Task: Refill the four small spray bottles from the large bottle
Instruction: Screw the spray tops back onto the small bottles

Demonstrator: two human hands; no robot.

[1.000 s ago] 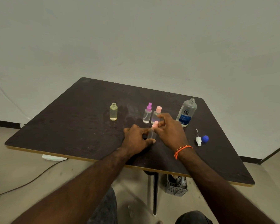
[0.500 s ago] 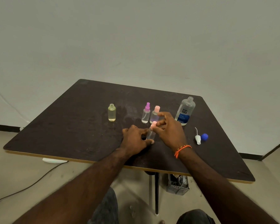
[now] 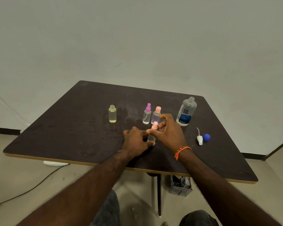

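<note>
Spray bottle (image 3: 152, 136) with the pink top stands near the front of the desk (image 3: 72, 128), its body gripped by the left hand (image 3: 136, 141) to steady it while the right hand (image 3: 168, 132) fingers pinch the sprayer head, apparently to twist it.

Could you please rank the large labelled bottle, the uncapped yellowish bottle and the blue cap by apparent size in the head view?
1. Large labelled bottle.
2. Uncapped yellowish bottle.
3. Blue cap, plainly smallest.

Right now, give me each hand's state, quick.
Left hand: grips the body of the small pink-capped bottle.
Right hand: pinches that bottle's pink cap.
</note>
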